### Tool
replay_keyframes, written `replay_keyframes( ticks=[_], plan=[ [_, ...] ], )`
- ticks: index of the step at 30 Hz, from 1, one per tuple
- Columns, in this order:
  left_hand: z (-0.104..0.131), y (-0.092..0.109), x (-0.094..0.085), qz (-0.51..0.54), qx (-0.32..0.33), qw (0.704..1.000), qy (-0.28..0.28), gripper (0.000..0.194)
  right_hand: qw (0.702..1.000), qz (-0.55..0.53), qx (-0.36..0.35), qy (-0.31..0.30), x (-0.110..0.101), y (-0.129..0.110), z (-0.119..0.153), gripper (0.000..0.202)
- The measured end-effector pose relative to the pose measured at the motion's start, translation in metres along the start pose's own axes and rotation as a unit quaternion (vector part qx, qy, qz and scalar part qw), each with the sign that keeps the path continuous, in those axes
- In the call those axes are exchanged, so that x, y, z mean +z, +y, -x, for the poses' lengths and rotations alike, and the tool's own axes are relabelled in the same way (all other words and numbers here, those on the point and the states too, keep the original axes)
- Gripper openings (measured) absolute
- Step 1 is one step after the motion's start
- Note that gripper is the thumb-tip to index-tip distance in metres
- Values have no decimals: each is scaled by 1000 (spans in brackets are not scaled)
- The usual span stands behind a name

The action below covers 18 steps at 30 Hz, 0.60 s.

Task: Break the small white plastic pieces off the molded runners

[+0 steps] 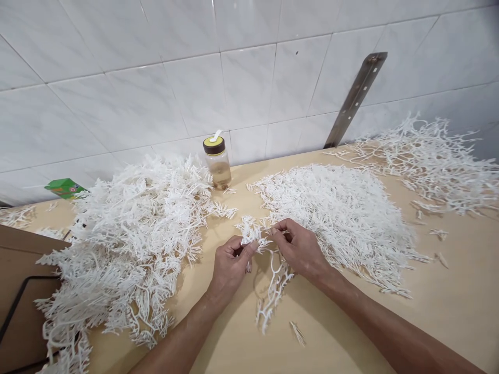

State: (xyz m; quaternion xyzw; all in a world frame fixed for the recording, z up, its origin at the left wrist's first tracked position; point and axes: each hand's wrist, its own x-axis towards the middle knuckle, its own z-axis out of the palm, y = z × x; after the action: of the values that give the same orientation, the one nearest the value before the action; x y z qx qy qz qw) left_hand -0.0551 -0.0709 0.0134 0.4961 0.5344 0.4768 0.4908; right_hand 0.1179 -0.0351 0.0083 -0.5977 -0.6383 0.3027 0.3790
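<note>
At the centre of the frame a white plastic sprue point(260, 244), a branched runner with small comb-like pieces on it, is held between both hands just above the wooden tabletop point(448, 306). The left hand point(231, 265) is closed on the left end of the cluster, thumb and forefinger pinched together over it. The right hand point(298, 249) is pinched on the right side, its fingers curled inward. A bare stem of the same sprue is seen hanging down from the hands to the table, toward the lower centre.

The step in hand is judged to be the breaking or plucking of the small pieces off their runner. For the next move a firm pinch on a single piece and a short twist or pull against the other hand's hold would be called for, since the branches are thin and tangled.

To the left of the frame a tall heap of unworked sprues point(128, 244) is piled, close to the left hand. To the right of centre a flatter heap of small pieces point(343, 218) is spread, touching the right hand's far side. At the upper right a looser pile of bare runners point(429, 161) lies against the tiled wall. A small jar with a brown lid point(217, 161) stands between the two heaps at the back, a green carton point(65, 188) lies at the far left, and a metal strip point(355, 98) leans on the wall. A few stray bits point(298, 332) are scattered on the table under the forearms; nothing solid is placed in the way of the hands.
</note>
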Motion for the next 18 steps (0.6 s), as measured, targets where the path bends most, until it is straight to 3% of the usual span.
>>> replay_keyframes(
  ticks=[6, 10, 12, 14, 16, 18],
  plan=[
    [-1, 4, 2, 61, -55, 996, 41, 39, 978, -157, 83, -104, -13, -10, 4, 31],
    [-1, 2, 1, 71, -57, 995, 38, 39, 942, -261, 56, -204, -24, -12, 2, 35],
    [-2, 1, 1, 69, -59, 995, 40, 39, 942, -261, 42, -209, -28, -10, 0, 33],
    [-2, 0, 1, 69, -60, 995, 44, 38, 967, -209, 26, -143, -30, -5, -4, 30],
    [-1, 0, 1, 69, -59, 995, 48, 38, 994, -105, -23, -11, -31, 1, -9, 26],
    [0, 1, 2, 65, -52, 995, 53, 37, 989, 3, -105, 103, -30, 5, -12, 20]
  ],
)
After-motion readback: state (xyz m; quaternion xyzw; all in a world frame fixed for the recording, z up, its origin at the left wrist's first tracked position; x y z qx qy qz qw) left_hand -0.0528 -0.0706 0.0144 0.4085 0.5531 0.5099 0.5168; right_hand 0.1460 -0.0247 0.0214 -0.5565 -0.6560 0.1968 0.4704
